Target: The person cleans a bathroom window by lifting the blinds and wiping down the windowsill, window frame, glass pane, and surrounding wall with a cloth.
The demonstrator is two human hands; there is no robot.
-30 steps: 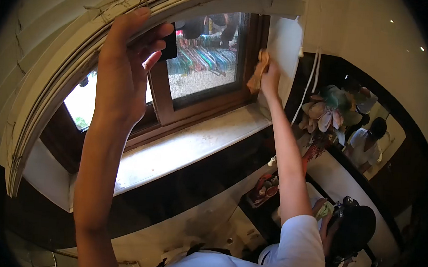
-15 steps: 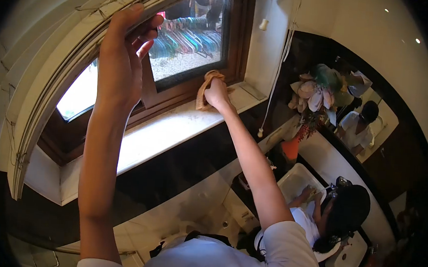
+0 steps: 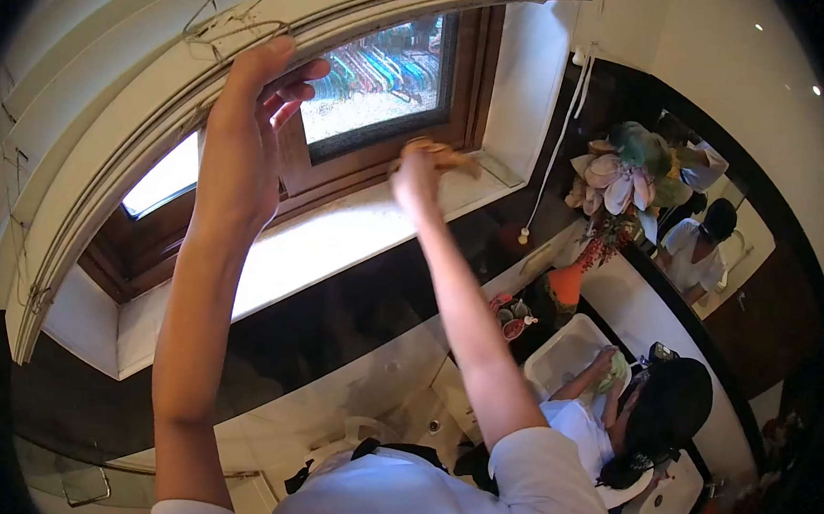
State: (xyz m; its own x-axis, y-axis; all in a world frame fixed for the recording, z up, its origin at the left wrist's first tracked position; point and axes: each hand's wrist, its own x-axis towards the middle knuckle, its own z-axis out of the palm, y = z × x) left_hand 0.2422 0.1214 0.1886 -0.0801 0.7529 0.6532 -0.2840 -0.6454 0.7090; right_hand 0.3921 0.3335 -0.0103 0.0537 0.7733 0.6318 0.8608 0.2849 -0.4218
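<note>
My left hand (image 3: 254,131) is raised to the white window blind (image 3: 104,150), its thumb on the slats and its curled fingers behind the lower edge. The slats are gathered in a stack. My right hand (image 3: 417,183) is closed on a brown cleaning cloth (image 3: 452,158), just in front of the wooden window frame (image 3: 336,177). The hand is a little blurred, and whether the cloth touches the frame or the white sill (image 3: 311,260) I cannot tell. Sunlight falls on the sill's middle.
At right, another person (image 3: 673,423) bends over a white sink (image 3: 563,349) with a pale green cloth (image 3: 619,372) in their hands. Artificial flowers (image 3: 618,181) stand before a mirror (image 3: 719,245). A blind cord (image 3: 558,153) hangs beside the window.
My right hand has shifted slightly left along the window, and the cloth now trails to its right. The blind's edge sits lower over the window in view. My left hand keeps its hold.
</note>
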